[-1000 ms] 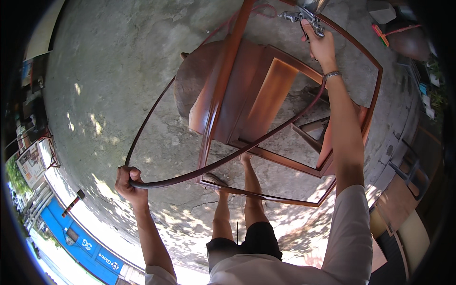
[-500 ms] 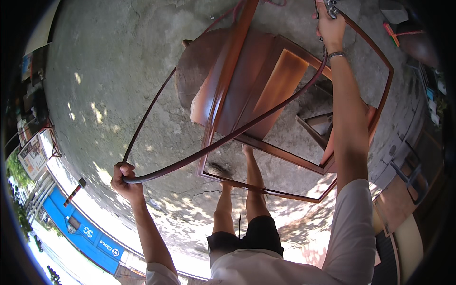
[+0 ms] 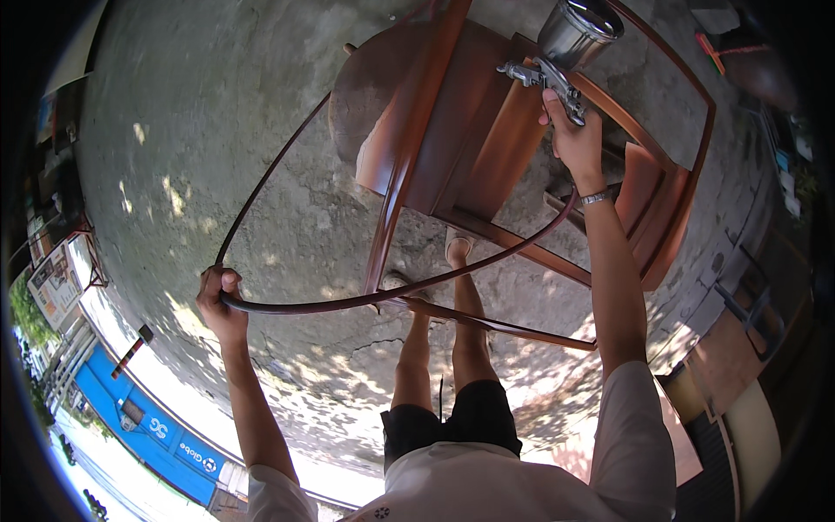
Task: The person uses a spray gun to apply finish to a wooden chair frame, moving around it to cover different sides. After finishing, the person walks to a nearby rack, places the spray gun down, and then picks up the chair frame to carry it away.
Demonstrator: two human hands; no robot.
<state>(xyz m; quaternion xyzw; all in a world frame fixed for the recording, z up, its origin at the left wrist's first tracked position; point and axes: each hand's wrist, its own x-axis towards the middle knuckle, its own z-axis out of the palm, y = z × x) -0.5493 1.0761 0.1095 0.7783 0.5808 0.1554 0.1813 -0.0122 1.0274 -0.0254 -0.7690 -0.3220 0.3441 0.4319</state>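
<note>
My right hand [image 3: 577, 143] grips a metal spray gun [image 3: 564, 87] with a silver paint cup [image 3: 581, 33] at its far end. Under it stands a piece of reddish-brown wooden furniture with a glossy long rail [image 3: 417, 122] and a flat panel [image 3: 497, 148]; the nozzle appears over the panel's far end. My left hand [image 3: 221, 304] is wrapped around a dark red hose [image 3: 296, 308], out to the left. The hose bows across the front of the furniture to my right wrist, and a second stretch runs from my left hand up toward the furniture.
A brown rounded surface [image 3: 370, 91] lies beneath the furniture's left side. Rough concrete ground [image 3: 191, 113] surrounds it, sun-dappled near my feet. A hammer-like tool [image 3: 132, 351] shows at the left, a blue banner [image 3: 143, 418] beyond it. A dark chair [image 3: 748, 304] is at the right.
My right hand has come nearer and left with the spray gun, so the gun and its cup now show fully. The hose sags in a deeper curve. My left hand has risen slightly.
</note>
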